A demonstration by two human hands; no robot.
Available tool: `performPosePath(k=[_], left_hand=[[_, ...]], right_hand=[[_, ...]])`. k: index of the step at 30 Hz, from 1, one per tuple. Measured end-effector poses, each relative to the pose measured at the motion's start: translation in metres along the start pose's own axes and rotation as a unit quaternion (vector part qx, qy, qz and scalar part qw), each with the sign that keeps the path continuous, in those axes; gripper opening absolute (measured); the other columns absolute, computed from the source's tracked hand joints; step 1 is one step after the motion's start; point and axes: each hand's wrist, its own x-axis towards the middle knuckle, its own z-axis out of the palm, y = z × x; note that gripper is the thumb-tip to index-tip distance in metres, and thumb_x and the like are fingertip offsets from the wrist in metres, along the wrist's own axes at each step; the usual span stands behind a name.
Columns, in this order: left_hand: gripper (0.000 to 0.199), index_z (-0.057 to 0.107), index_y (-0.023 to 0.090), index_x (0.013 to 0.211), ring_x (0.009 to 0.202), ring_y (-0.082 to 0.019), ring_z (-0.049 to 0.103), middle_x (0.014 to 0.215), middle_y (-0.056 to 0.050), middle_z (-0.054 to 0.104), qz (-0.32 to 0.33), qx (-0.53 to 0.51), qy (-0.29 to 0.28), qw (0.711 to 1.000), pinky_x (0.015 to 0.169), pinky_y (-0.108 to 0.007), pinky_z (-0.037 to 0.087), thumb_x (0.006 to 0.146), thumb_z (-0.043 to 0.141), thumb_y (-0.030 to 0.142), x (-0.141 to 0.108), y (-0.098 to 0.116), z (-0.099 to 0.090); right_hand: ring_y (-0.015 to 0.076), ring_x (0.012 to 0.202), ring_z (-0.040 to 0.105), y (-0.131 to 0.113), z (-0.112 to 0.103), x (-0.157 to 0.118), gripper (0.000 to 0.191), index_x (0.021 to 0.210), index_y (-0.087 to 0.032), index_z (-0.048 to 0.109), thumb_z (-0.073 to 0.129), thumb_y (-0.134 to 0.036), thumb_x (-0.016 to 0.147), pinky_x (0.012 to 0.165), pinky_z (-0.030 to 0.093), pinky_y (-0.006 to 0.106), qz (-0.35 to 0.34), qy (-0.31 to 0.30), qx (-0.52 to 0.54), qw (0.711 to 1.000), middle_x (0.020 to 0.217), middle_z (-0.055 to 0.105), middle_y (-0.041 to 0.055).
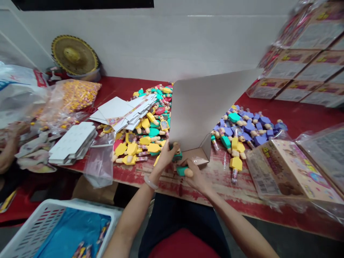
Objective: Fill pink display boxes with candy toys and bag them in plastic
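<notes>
bare forearms (126,222) are stretched toward an open cardboard box (206,149).
a faceted teal toy (181,171) with a rounded tan end is gripped by the right hand (198,177) at the box front; another teal piece (177,156) is pinched in the left hand (167,154). smooth pieces are best kept level, thin matte walls unpressed.

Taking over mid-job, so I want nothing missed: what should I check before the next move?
1. Box open: ok, its tall flap is raised.
2. Right hand gripping a green piece: ok.
3. Left hand grip secure: cannot tell, the fingers hide much.
4. Box interior fully visible: not ok, the hands partly block it.
5. Purple pieces outside the box: ok, heaped to its right.
</notes>
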Motion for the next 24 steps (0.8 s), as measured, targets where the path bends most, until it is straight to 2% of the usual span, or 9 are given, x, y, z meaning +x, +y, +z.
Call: performPosePath(k=[2, 5, 9, 11, 14, 16, 18, 20, 24], left_hand=[[0.032, 0.058, 0.018, 0.110, 0.096, -0.019, 0.060, 0.103, -0.006, 0.066, 0.002, 0.015, -0.001, 1.000, 0.090, -0.033, 0.049, 0.088, 0.063, 0.041, 0.000, 0.002, 0.000], [0.051, 0.050, 0.019, 0.130, 0.121, -0.024, 0.055, 0.127, -0.012, 0.060, 0.044, 0.040, 0.049, 0.997, 0.107, -0.041, 0.042, 0.087, 0.065, 0.040, -0.008, 0.011, 0.004], [0.092, 0.027, 0.019, 0.152, 0.152, -0.029, 0.022, 0.157, -0.018, 0.032, 0.127, 0.141, 0.110, 0.976, 0.125, -0.047, 0.016, 0.078, 0.076, 0.040, -0.025, 0.019, 0.010], [0.104, 0.021, 0.017, 0.155, 0.154, -0.033, 0.014, 0.161, -0.020, 0.023, 0.131, 0.184, 0.114, 0.967, 0.126, -0.050, 0.009, 0.073, 0.080, 0.040, -0.027, 0.016, 0.011], [0.095, 0.020, 0.013, 0.156, 0.155, -0.033, 0.014, 0.162, -0.022, 0.024, 0.092, 0.174, 0.103, 0.975, 0.126, -0.050, 0.007, 0.081, 0.070, 0.040, -0.023, 0.007, 0.014], [0.087, 0.022, 0.013, 0.156, 0.156, -0.031, 0.015, 0.160, -0.021, 0.029, 0.063, 0.151, 0.096, 0.982, 0.126, -0.048, 0.008, 0.085, 0.064, 0.038, -0.020, 0.002, 0.015], [0.086, 0.024, 0.013, 0.156, 0.156, -0.030, 0.015, 0.159, -0.021, 0.033, 0.049, 0.146, 0.102, 0.983, 0.126, -0.047, 0.008, 0.084, 0.065, 0.038, -0.019, -0.002, 0.016], [0.087, 0.024, 0.013, 0.156, 0.156, -0.031, 0.016, 0.158, -0.021, 0.034, 0.042, 0.148, 0.106, 0.982, 0.126, -0.047, 0.008, 0.084, 0.066, 0.039, -0.020, -0.004, 0.016], [0.088, 0.021, 0.013, 0.156, 0.156, -0.030, 0.015, 0.160, -0.022, 0.029, 0.031, 0.131, 0.092, 0.987, 0.127, -0.048, 0.010, 0.085, 0.066, 0.041, -0.022, -0.006, 0.012]], right_hand=[[0.0217, 0.080, 0.059, 0.002, 0.009, 0.012, 0.027, 0.085, -0.022, 0.051, 0.046, -0.014, 0.059, 0.076, 0.049, 0.034, 0.060, 0.021, -0.023, 0.998, 0.084, 0.063, 0.0028], [0.0268, 0.092, 0.059, 0.007, 0.033, 0.023, 0.037, 0.093, -0.020, 0.051, 0.051, -0.011, 0.057, 0.084, 0.051, 0.040, 0.099, 0.054, -0.097, 0.989, 0.099, 0.062, 0.0094], [0.0274, 0.098, 0.059, 0.014, 0.043, 0.014, 0.052, 0.113, -0.014, 0.051, 0.053, -0.008, 0.061, 0.087, 0.052, 0.042, 0.083, 0.080, -0.124, 0.985, 0.111, 0.058, 0.0151], [0.0246, 0.095, 0.060, 0.022, 0.018, 0.007, 0.052, 0.120, -0.017, 0.051, 0.053, -0.011, 0.068, 0.085, 0.052, 0.039, 0.076, 0.096, -0.123, 0.985, 0.114, 0.060, 0.0128], [0.0240, 0.095, 0.061, 0.044, -0.062, 0.004, 0.036, 0.116, -0.019, 0.056, 0.054, -0.021, 0.080, 0.088, 0.050, 0.037, 0.138, 0.220, -0.191, 0.947, 0.109, 0.064, 0.0113], [0.0301, 0.110, 0.056, 0.065, -0.122, 0.007, 0.034, 0.116, -0.016, 0.054, 0.052, -0.027, 0.084, 0.096, 0.044, 0.042, 0.190, 0.306, -0.227, 0.905, 0.117, 0.061, 0.0195], [0.0395, 0.122, 0.046, 0.089, -0.165, 0.011, 0.039, 0.115, -0.012, 0.053, 0.057, -0.031, 0.081, 0.098, 0.039, 0.049, 0.236, 0.349, -0.246, 0.873, 0.123, 0.055, 0.0282], [0.0442, 0.124, 0.043, 0.112, -0.182, 0.010, 0.039, 0.110, -0.012, 0.054, 0.061, -0.033, 0.078, 0.097, 0.037, 0.053, 0.259, 0.355, -0.256, 0.861, 0.126, 0.052, 0.0320], [0.0378, 0.110, 0.056, 0.137, -0.161, -0.012, 0.020, 0.098, -0.020, 0.057, 0.049, -0.028, 0.082, 0.090, 0.042, 0.051, 0.248, 0.317, -0.266, 0.876, 0.117, 0.058, 0.0241]])
